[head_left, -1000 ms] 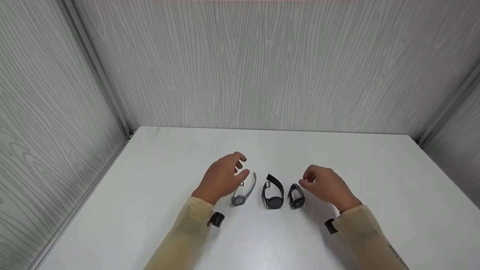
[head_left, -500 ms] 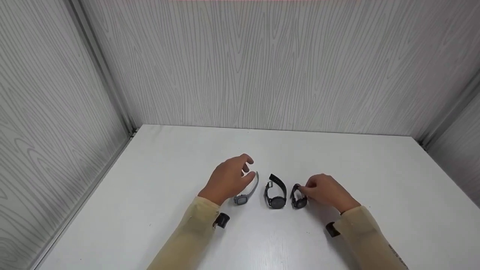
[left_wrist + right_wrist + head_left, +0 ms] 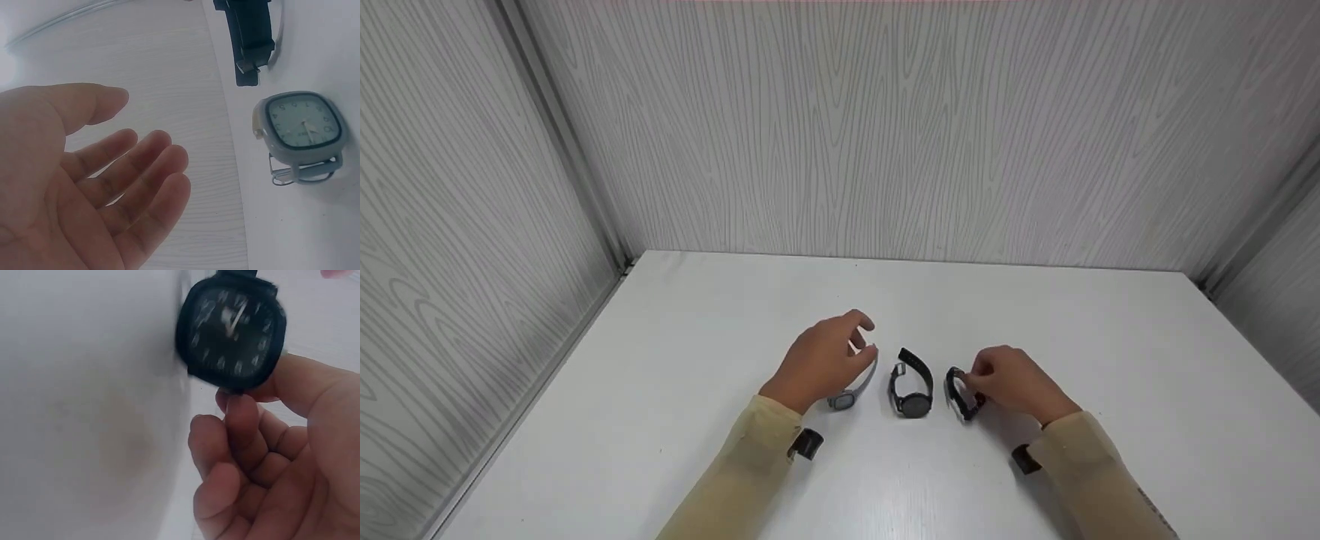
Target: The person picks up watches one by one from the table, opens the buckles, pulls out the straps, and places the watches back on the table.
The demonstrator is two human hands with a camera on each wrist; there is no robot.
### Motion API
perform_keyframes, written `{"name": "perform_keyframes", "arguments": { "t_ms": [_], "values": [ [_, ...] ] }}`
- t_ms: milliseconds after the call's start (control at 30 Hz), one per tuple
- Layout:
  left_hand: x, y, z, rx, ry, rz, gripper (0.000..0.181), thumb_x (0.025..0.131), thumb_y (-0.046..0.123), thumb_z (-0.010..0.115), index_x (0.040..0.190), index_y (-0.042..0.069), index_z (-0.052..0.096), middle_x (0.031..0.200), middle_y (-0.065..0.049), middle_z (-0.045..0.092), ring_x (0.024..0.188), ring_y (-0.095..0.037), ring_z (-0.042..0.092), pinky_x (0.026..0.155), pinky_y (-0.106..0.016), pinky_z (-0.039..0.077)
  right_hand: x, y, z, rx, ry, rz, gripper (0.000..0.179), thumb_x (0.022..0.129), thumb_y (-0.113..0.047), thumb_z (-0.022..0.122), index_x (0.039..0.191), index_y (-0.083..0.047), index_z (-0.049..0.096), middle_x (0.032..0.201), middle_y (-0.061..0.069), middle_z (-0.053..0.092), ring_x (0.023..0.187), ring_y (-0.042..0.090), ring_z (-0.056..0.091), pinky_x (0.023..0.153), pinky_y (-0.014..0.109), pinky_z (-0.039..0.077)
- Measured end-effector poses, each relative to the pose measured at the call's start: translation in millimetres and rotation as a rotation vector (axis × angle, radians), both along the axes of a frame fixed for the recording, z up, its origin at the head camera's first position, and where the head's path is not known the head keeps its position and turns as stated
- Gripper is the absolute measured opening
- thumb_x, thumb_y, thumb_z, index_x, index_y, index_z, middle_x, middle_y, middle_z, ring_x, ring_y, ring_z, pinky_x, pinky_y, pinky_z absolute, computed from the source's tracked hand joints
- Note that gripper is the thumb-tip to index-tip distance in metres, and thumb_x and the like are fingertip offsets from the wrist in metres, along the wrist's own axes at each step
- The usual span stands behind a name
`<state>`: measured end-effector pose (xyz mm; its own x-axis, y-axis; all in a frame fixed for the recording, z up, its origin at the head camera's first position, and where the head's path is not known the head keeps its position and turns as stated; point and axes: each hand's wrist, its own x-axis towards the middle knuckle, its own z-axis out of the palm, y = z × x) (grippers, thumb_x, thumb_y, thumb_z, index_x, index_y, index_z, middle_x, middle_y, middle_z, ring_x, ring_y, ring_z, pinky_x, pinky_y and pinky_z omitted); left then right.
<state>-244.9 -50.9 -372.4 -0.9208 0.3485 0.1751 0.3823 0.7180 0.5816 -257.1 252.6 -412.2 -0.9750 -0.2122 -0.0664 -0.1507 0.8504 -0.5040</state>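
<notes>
Three wristwatches form a short row on the white table. My right hand pinches the rightmost one, a black wristwatch, between thumb and fingers. In the right wrist view the squarish dark dial of this black wristwatch faces the camera, tilted, above my curled fingers. My left hand hovers over the grey wristwatch, fingers loosely bent and holding nothing. The left wrist view shows the pale dial of that grey wristwatch beside the hand. Between the hands lies another black wristwatch, its strap curved open.
The white table ends at a grey wood-grain back panel. A similar side panel rises on the left, and another on the right. Black bands sit on both sleeved wrists.
My right hand has come down and left onto the rightmost black wristwatch and pinched it. That wristwatch has turned and shifted slightly right. My left hand has drifted a little right.
</notes>
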Motion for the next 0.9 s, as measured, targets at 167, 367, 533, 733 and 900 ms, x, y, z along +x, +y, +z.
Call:
{"name": "perform_keyframes", "arguments": {
  "t_ms": [167,367,533,733,900],
  "values": [
    [1.4,1.2,0.1,0.002,-0.001,-0.009,0.031,0.102,0.031,0.064,0.131,0.017,0.064,0.107,0.003,0.071,0.093,-0.015,0.068,0.083,-0.037,0.056,2.0,-0.1,7.5,-0.046,0.055,-0.014,0.017,0.097,-0.017,0.068,0.081,-0.012,0.066,0.078,0.001,0.063,0.072,0.017,0.054,0.064,0.033,0.045],
    [5.9,4.7,4.8,0.016,0.019,-0.011,0.030,0.102,0.031,0.064,0.129,0.019,0.064,0.107,0.004,0.072,0.096,-0.013,0.067,0.084,-0.035,0.056,9.7,-4.9,28.0,-0.152,0.206,-0.066,0.017,0.097,-0.015,0.067,0.081,-0.011,0.066,0.076,0.002,0.063,0.071,0.019,0.052,0.064,0.034,0.044],
    [13.9,7.2,12.8,0.067,0.071,-0.035,0.029,0.102,0.031,0.063,0.129,0.019,0.065,0.105,0.006,0.071,0.097,-0.011,0.067,0.084,-0.034,0.056,26.7,-13.7,51.6,-0.257,0.376,-0.118,0.017,0.096,-0.013,0.068,0.079,-0.012,0.066,0.070,0.001,0.062,0.064,0.018,0.051,0.059,0.030,0.043],
    [23.7,12.0,22.9,0.167,0.189,-0.080,0.026,0.101,0.029,0.065,0.125,0.017,0.066,0.102,0.008,0.069,0.094,-0.007,0.067,0.080,-0.030,0.056,48.6,-28.6,73.2,-0.372,0.565,-0.114,0.020,0.093,-0.006,0.069,0.076,-0.014,0.064,0.062,-0.001,0.056,0.057,0.015,0.046,0.051,0.025,0.039],
    [32.7,17.7,33.1,0.256,0.255,-0.144,0.029,0.102,0.029,0.066,0.126,0.014,0.069,0.105,0.005,0.072,0.095,-0.007,0.069,0.079,-0.026,0.058,59.2,-39.5,81.1,-0.376,0.657,-0.036,0.024,0.091,0.000,0.070,0.074,-0.016,0.064,0.061,-0.007,0.056,0.055,0.012,0.046,0.050,0.023,0.038]
  ]
}}
